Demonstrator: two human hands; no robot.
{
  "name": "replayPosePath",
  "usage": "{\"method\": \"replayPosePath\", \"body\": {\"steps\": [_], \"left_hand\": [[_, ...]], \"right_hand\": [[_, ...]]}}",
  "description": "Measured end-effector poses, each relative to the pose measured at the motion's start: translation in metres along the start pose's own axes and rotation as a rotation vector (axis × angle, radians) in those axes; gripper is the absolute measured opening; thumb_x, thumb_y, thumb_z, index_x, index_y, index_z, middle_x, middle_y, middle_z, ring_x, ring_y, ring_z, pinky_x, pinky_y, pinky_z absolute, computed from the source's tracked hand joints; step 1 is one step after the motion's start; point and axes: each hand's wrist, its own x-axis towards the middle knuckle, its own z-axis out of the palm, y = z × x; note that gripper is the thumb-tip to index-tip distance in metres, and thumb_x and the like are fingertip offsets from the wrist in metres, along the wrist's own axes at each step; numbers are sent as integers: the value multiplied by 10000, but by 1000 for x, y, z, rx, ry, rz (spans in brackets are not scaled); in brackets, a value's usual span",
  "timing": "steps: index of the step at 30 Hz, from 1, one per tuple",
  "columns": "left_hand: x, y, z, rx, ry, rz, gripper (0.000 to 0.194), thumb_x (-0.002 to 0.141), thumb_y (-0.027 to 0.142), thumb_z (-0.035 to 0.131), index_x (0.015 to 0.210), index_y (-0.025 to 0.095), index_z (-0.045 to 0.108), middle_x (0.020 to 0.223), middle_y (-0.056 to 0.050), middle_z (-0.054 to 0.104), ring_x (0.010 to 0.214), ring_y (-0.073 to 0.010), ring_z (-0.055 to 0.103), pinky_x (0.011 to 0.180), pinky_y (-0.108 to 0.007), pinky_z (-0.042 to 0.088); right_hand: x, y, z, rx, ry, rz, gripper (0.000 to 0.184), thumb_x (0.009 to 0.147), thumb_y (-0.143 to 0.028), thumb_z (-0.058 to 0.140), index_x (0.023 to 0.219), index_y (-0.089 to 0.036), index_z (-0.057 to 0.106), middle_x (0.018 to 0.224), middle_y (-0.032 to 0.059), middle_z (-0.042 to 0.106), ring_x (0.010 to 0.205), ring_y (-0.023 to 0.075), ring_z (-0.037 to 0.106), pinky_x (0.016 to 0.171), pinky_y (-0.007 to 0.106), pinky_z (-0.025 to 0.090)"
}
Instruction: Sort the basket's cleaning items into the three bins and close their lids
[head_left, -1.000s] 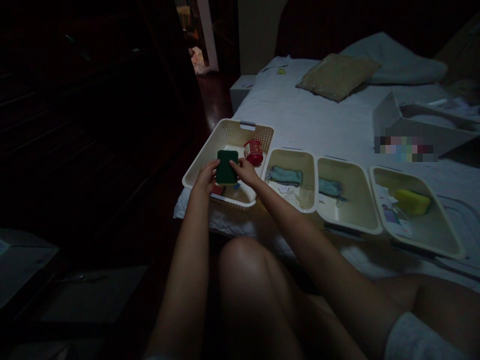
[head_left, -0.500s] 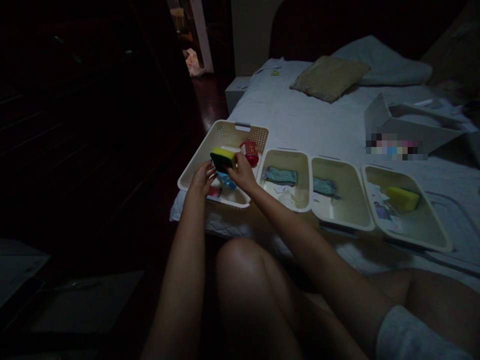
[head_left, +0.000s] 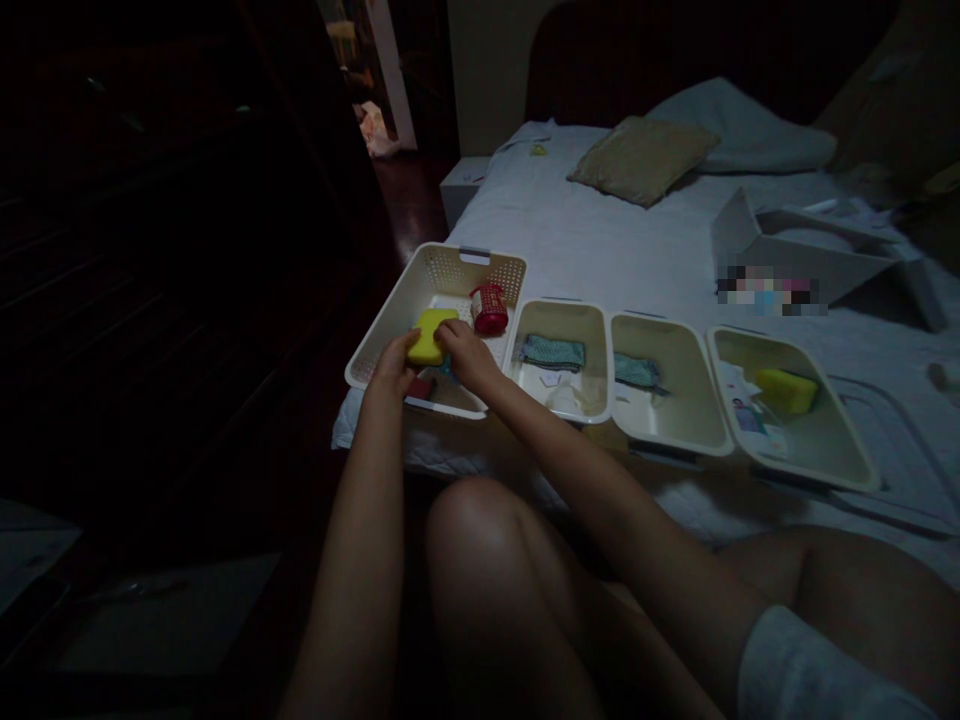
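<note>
A yellow sponge (head_left: 427,338) is held between my two hands above the large perforated basket (head_left: 375,335). My left hand (head_left: 394,365) grips its left edge, and my right hand (head_left: 466,355) pinches it from the right. The sponge's yellow face is turned up toward me. Inside the basket, a red container (head_left: 490,310) lies behind my right hand. Something blue (head_left: 448,368) shows partly below the sponge, and a reddish item (head_left: 420,388) sits near the basket's front wall.
Three cream bins stand in a row to the right. Folded teal cloths (head_left: 553,353) lie in the nearer two; the far right one holds another yellow sponge (head_left: 786,390) and packets. Behind are a cushion (head_left: 645,160) and an open white box (head_left: 817,250) on the bed (head_left: 600,240).
The sponge has been turned so its yellow face shows instead of the dark green one. My left hand now grips it as well. The view has shifted slightly.
</note>
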Motion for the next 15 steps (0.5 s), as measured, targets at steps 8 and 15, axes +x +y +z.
{"method": "replayPosePath", "body": {"steps": [8, 15], "left_hand": [[1, -3, -4, 99, 106, 134, 276, 624, 97, 634, 870, 193, 554, 769, 0, 631, 659, -132, 607, 639, -249, 497], [1, -2, -5, 94, 154, 165, 258, 635, 126, 631, 859, 217, 541, 824, 4, 624, 715, -131, 610, 672, -261, 497]], "right_hand": [[-1, -1, -2, 12, -47, 50, 274, 813, -59, 379, 997, -170, 549, 1082, 91, 527, 1031, 180, 452, 847, 303, 388], [4, 4, 3, 209, 132, 266, 264, 850, -169, 397, 1084, -129, 513, 1073, 118, 550, 983, 178, 521, 862, 309, 411]]}}
